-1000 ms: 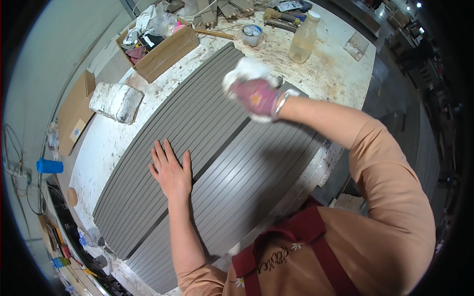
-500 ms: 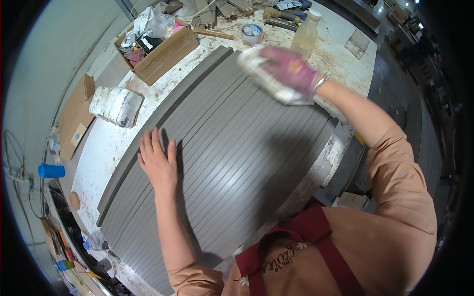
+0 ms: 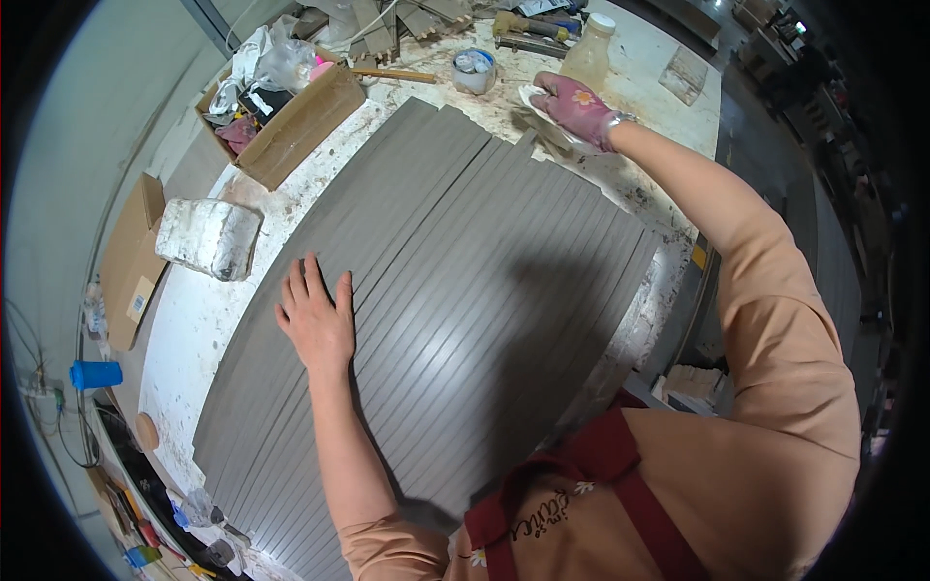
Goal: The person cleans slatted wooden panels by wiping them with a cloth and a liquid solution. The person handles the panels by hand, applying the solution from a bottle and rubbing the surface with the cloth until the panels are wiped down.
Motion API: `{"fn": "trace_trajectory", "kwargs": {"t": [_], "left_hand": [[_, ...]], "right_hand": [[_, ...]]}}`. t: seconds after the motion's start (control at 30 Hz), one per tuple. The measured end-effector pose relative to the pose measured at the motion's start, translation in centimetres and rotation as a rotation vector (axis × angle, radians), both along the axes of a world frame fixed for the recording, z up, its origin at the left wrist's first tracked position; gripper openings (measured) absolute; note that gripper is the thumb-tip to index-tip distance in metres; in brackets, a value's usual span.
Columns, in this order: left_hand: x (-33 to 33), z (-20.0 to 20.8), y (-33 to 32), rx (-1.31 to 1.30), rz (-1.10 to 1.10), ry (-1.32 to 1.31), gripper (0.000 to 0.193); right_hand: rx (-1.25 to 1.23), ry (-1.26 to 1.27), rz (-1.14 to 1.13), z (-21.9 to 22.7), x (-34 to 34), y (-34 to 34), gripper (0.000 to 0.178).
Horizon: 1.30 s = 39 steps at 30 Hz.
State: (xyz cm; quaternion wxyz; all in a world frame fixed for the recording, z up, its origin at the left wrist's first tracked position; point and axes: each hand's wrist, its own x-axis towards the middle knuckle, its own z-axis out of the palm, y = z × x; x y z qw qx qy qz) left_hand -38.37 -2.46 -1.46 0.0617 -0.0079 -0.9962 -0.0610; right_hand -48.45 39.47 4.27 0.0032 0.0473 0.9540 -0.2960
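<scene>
Grey wood-grain strips (image 3: pixel 426 320) lie side by side across the table, packed into a broad, flat layer with uneven far ends. My bare left hand (image 3: pixel 320 315) rests flat on the strips at the left, fingers spread. At the far right, just past the strip ends, my right hand (image 3: pixel 578 108), in a pink glove with a flower print, grips a white block (image 3: pixel 531 97). Much of that block is hidden under the glove. Another white, wrapped-looking block (image 3: pixel 208 237) sits on the table left of the strips.
Beyond the strips stand a cardboard box (image 3: pixel 281 131) of odds and ends, a small tub (image 3: pixel 473 72) and a cloudy bottle (image 3: pixel 589 53) close to my right hand. A hammer (image 3: pixel 531 26) lies at the back. The white table (image 3: pixel 174 358) borders the strips at left.
My right hand has moved the white block from above the strips to beyond their far ends. The leftmost strip, raised before, now lies level with the others. My left hand stays on the strips.
</scene>
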Motion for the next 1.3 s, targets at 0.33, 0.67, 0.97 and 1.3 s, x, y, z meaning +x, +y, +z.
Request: {"fn": "trace_trajectory", "kwargs": {"t": [0.33,0.67,0.97,1.3], "left_hand": [[0.4,0.0,-0.9,0.003,-0.003,0.013,0.057],[3.1,0.6,0.8,0.057,-0.198,-0.028,0.059],[8.5,1.7,4.7,0.04,-0.289,-0.086,0.073],[7.9,1.4,5.1,0.061,-0.308,-0.035,0.074]], "right_hand": [[0.228,0.096,0.348,-2.6,4.7,-1.4,0.029],[-0.113,0.023,0.152,-5.0,1.6,-1.0,0.034],[0.312,0.504,0.697,-1.7,9.3,-10.2,0.029],[0.438,0.081,0.161,-1.1,2.8,3.6,0.028]]}}
